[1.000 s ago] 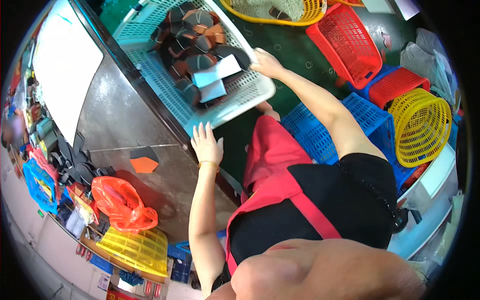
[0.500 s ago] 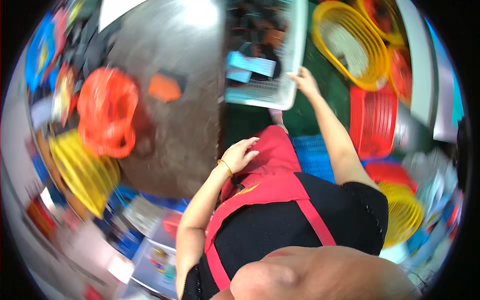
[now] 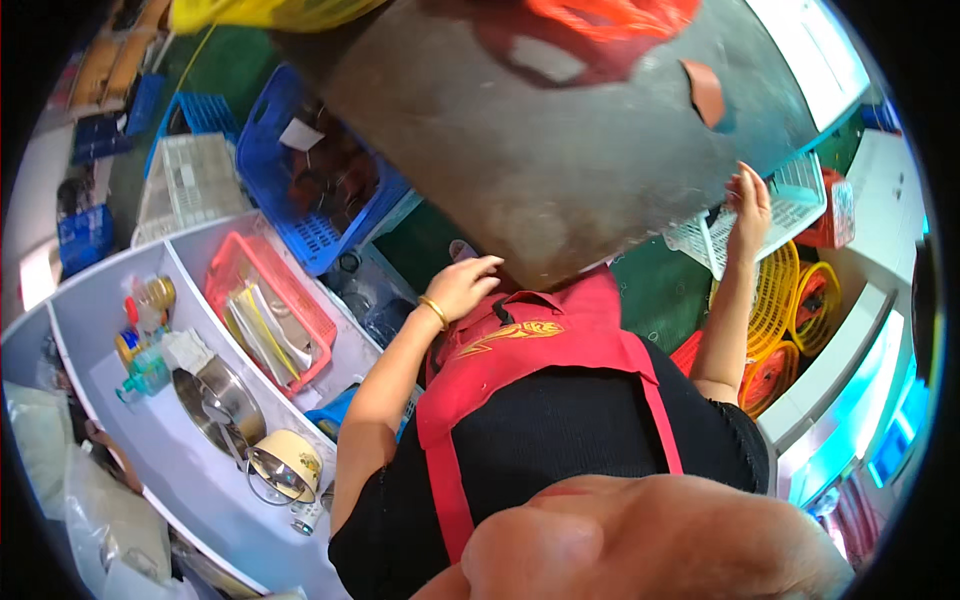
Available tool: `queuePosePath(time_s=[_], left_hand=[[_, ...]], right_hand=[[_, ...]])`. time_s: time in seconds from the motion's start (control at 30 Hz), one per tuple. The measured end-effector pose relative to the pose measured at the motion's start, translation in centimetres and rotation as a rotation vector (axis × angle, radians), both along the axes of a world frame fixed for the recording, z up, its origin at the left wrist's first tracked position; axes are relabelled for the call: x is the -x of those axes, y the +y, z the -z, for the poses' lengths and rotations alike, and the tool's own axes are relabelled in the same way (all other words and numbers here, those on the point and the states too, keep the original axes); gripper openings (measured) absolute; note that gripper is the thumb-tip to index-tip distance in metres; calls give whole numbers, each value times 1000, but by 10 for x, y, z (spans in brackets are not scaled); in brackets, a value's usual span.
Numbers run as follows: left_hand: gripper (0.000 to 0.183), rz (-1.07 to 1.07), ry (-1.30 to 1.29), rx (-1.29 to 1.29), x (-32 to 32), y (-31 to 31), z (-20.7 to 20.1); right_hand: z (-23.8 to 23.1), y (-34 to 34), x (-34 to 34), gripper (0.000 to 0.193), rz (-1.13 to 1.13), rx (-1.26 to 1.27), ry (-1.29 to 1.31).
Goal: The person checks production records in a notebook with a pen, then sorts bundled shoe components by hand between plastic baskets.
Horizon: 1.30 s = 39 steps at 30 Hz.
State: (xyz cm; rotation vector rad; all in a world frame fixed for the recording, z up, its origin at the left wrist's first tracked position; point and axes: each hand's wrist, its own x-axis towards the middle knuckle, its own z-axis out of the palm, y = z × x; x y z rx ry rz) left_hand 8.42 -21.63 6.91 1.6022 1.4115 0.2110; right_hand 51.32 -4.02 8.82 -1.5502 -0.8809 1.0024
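The dark tabletop [image 3: 560, 170] runs to a near corner just in front of the apron [image 3: 540, 335], which sits close against it. From that corner one edge slants up and left toward a blue basket [image 3: 330, 240] of dark brown pieces; the other climbs right, past the right hand [image 3: 748, 212]. The broad middle of the surface lies bare between the corner and a red plastic bag [image 3: 620, 15] at the far side. A small orange-brown piece [image 3: 705, 93] lies near the right end. Green floor [image 3: 655, 290] shows in a patch beyond the right edge, between apron and white basket [image 3: 795, 200]; that basket stands below the tabletop's edge, with yellow baskets [image 3: 770, 300] beside it.

The right arm reaches forward and out, fingers pointing up and loosely bent, the grip half open with nothing visible in it. The hand overlaps the white basket; whether they touch cannot be told. The left arm bends inward, the left hand [image 3: 465, 288] palm down over the apron near the corner, fingers loosely extended, grip relaxed and visibly holding nothing.
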Motion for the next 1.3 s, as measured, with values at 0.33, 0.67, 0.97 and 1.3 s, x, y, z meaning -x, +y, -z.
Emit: queuePosePath(time_s=[0.33, 0.67, 0.97, 1.3], left_hand=[[69, -347, 758, 79, 259, -13, 160], [40, -342, 565, 250, 283, 25, 234], [39, -384, 623, 233, 237, 72, 221], [49, -368, 601, 288, 238, 62, 208]], right_hand=[[25, -11, 380, 26, -960, -257, -594], [71, 7, 411, 36, -1000, -468, -950], [72, 9, 413, 39, -1017, -497, -941], [63, 8, 414, 37, -1023, -486, -899]])
